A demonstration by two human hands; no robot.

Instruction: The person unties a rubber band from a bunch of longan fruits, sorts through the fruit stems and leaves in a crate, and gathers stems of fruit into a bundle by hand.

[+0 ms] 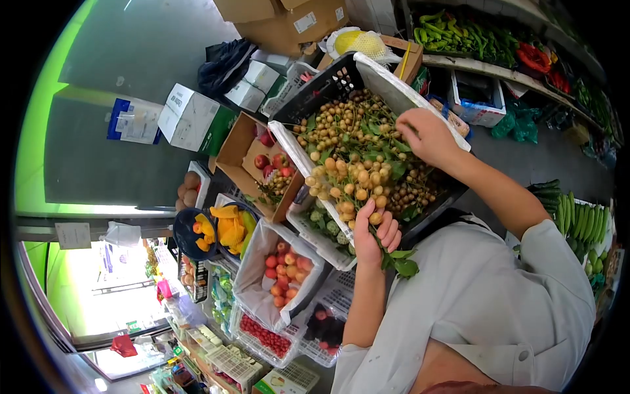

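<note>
My left hand (377, 233) is closed around the stems of a bunch of small yellow-brown fruit (351, 177) that looks like longans. Green leaves (403, 262) stick out below the fist. The bunch is held over a black crate (341, 75) lined with white foam, piled with more of this fruit (348, 118) and leaves. Over the crate's right side, my right hand (426, 134) has its fingers curled in near the fruit and leaves. Whatever is between those fingertips is hidden.
Left of the crate is a cardboard box (233, 148) holding red fruit. Below stand a lined crate (246, 272) of peach-like fruit and a tray of small red fruit (262, 338). Green peppers (466, 39) fill a shelf at upper right; a netted yellow melon (361, 43) sits behind.
</note>
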